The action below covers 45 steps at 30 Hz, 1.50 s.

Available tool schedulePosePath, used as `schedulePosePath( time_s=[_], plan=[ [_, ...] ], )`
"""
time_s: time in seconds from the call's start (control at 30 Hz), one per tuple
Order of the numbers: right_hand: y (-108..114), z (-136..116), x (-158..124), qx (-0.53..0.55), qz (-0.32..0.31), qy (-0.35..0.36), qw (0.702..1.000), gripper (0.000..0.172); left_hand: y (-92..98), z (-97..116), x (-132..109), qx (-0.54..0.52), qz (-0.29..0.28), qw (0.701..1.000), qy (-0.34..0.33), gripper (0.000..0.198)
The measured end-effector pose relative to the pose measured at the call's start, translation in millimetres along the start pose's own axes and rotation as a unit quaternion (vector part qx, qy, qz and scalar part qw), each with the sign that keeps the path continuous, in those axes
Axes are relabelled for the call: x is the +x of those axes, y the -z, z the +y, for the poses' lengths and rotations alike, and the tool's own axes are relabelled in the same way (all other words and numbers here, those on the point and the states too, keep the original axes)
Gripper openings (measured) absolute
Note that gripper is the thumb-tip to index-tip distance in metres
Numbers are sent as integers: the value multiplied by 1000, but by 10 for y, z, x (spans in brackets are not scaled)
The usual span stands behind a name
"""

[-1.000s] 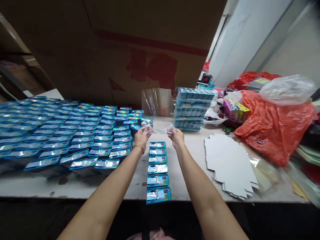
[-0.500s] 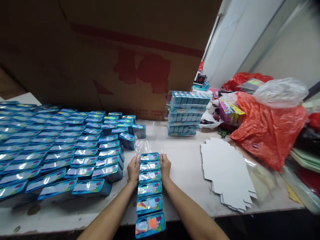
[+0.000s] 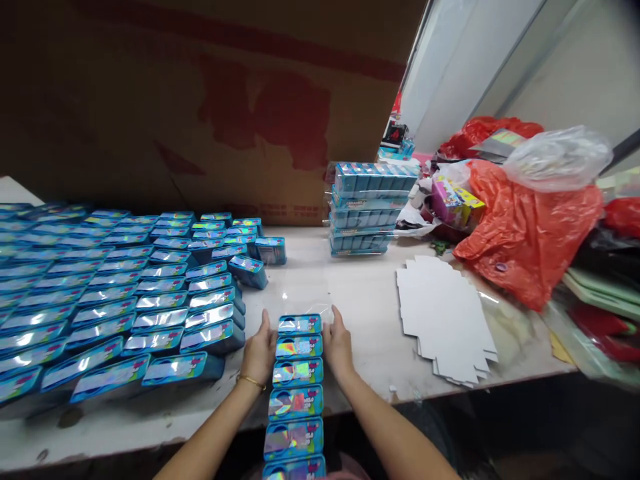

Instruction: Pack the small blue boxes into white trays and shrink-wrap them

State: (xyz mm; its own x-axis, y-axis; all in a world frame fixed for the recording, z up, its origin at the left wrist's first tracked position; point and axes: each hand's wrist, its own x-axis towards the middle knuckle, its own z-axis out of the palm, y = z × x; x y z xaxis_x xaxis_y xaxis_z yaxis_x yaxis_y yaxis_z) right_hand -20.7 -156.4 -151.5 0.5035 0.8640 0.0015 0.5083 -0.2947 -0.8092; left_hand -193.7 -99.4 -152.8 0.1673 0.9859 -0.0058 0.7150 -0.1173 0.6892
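A single row of small blue boxes (image 3: 296, 402) with shiny printed tops runs from the table edge toward my body, its near end cut off by the frame. My left hand (image 3: 259, 350), a gold bangle at its wrist, grips the far end of the row from the left. On the opposite side, my right hand (image 3: 339, 347) grips the same end. Both thumbs point forward and up; the other fingers are partly hidden against the boxes. Clear plastic film (image 3: 315, 311) shows just beyond the far box, between the thumbs.
Many more blue boxes (image 3: 160, 303) stand in rows on the left of the table. Clear-wrapped packs (image 3: 367, 212) are stacked at the back, before a big carton (image 3: 150, 120). On the right lie white cardboard sheets (image 3: 443, 320) and a red plastic bag (image 3: 535, 230).
My hands and the row of boxes have come nearer to my body. Both thumbs now stick up more. The camera view has shifted slightly.
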Motion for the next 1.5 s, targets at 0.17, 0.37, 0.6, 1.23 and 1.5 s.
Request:
schedulePosePath(
  time_s=[0.17,0.37,0.6,1.23,1.5],
  plan=[
    [206,-55,-19,-302,-23,87,949,30,142,203,-33,163,-23,984,-66,47],
    [359,-237,219,-325,-35,195,925,21,262,375,160,197,69,960,-186,24],
    [562,-493,461,-210,-148,136,957,20,461,550,245,169,2,975,-142,14],
    [325,-293,138,-144,81,276,947,29,306,390,198,-43,100,961,-252,11],
    [333,0,-67,-241,78,416,873,25,287,131,0,-5,114,951,-287,8]
  ],
)
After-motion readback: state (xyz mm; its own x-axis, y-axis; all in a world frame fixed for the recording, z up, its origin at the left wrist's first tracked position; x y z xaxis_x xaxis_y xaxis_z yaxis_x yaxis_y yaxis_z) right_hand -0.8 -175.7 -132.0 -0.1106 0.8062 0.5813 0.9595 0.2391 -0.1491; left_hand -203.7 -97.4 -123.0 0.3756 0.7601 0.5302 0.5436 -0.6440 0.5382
